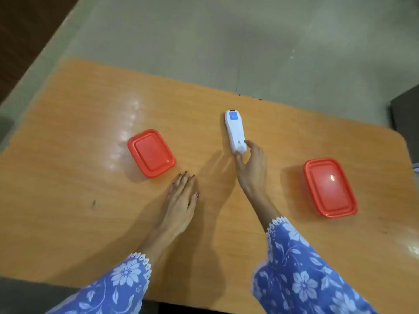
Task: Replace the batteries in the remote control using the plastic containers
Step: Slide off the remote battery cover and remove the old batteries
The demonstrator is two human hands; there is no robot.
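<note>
A white remote control (pixel 235 131) with a blue label near its far end lies on the wooden table (pixel 68 155), back side up. My right hand (pixel 252 166) touches its near end, thumb on one side and fingers on the other. My left hand (pixel 181 200) rests flat on the table, fingers together, holding nothing, just below the left container. Two plastic containers with red lids stand shut: one at the left (pixel 151 152), one at the right (pixel 330 186). No batteries are visible.
The table's far edge runs diagonally past the remote, with grey floor (pixel 226 41) beyond. A dark object (pixel 405 114) stands at the right edge of view. Blue floral sleeves cover both forearms.
</note>
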